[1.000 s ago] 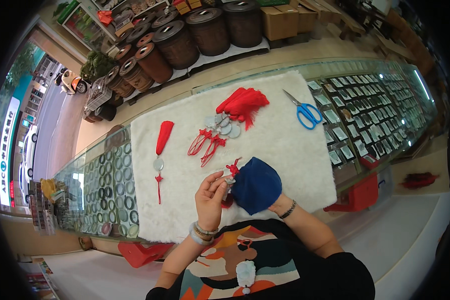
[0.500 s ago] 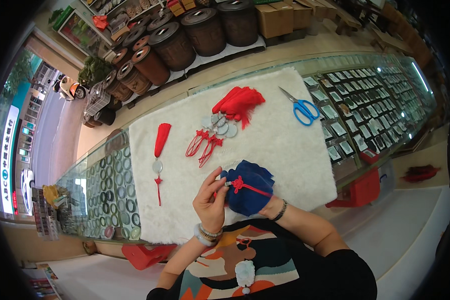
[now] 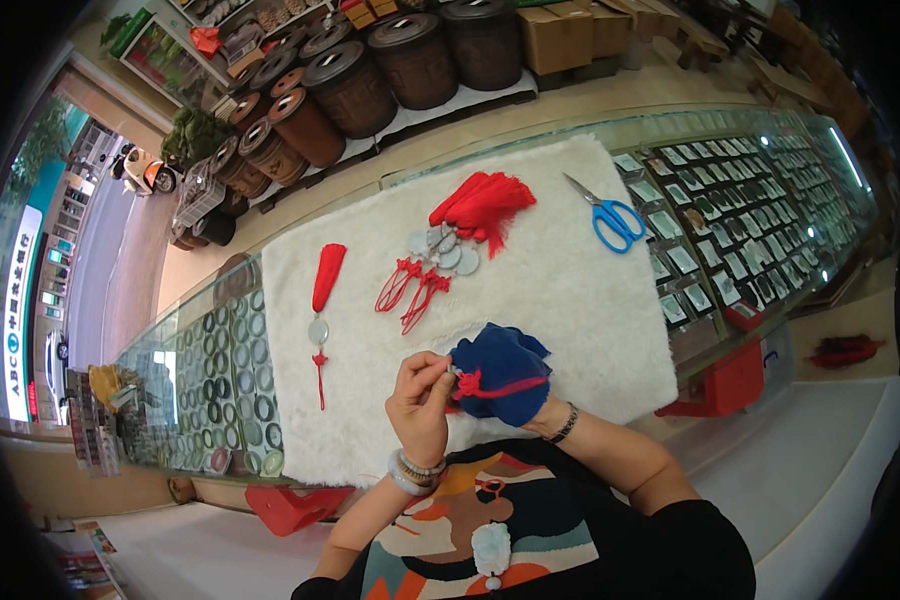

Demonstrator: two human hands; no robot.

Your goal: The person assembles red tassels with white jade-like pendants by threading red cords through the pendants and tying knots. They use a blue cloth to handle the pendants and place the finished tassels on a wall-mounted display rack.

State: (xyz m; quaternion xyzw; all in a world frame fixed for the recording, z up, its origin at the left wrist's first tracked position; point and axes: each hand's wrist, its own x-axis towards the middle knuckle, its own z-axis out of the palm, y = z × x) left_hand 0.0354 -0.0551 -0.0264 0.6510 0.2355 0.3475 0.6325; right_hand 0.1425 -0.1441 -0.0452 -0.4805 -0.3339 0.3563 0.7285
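Note:
My left hand (image 3: 420,400) is closed in a pinch at the left edge of a dark blue cloth (image 3: 505,355). A small grey edge of a red-corded pendant shows at its fingertips; the rest is covered. The pendant's red knotted cord (image 3: 470,383) lies across the cloth. My right hand (image 3: 548,416) holds the cloth from the right, its fingers hidden in the folds. On the white fluffy mat (image 3: 590,330), a red-tasselled pendant (image 3: 318,330) with a pale disc lies at the left. Several similar pendants (image 3: 448,250) are bunched further back, their red tassels together.
Blue-handled scissors (image 3: 618,224) lie at the mat's back right corner. Under the mat, a glass counter holds bangles (image 3: 232,385) on the left and rows of small pieces (image 3: 740,220) on the right. Red stools (image 3: 715,385) stand below. Brown lidded jars (image 3: 410,60) line the back.
The blue cloth has shifted and folded closer around the pendant, and the red knot has dropped slightly. My left fingers have drawn in to a tighter pinch.

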